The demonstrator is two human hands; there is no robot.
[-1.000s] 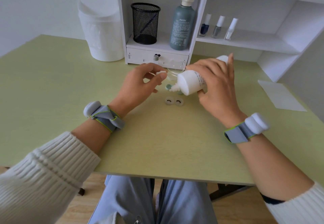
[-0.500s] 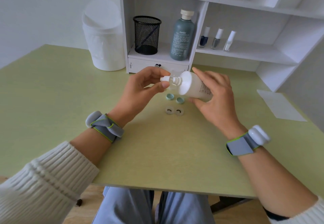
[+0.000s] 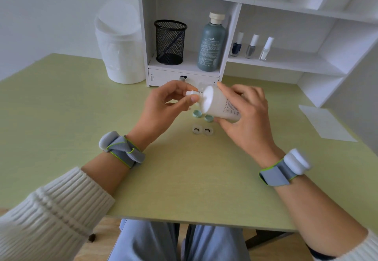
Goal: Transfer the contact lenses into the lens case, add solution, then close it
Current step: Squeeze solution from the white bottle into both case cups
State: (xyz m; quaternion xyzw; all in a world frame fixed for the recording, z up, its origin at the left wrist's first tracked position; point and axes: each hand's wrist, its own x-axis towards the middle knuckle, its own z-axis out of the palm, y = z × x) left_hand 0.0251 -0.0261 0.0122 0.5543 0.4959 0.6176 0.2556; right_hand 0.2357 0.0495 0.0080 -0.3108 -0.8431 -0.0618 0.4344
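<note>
- Right hand (image 3: pixel 248 115) wraps a white solution bottle (image 3: pixel 219 105), held on its side above the table, nozzle end pointing left.
- Left hand (image 3: pixel 163 107) pinches a small white cap (image 3: pixel 191 93) between thumb and forefinger at the bottle's nozzle; whether the cap is seated or loose cannot be told.
- Lens case (image 3: pixel 202 130) lies on the table just below and in front of the bottle, not touched by either hand: two joined round white wells, open, each showing a dark ring inside.
- Two round teal lids (image 3: pixel 197 114) lie just behind the case, the right one partly hidden by the bottle.
- Bottle is smooth plastic with small printed text; table (image 3: pixel 184 179) is matt pale green.
- Both forearms rest low over the table, wrists raised, each with a grey strap.
</note>
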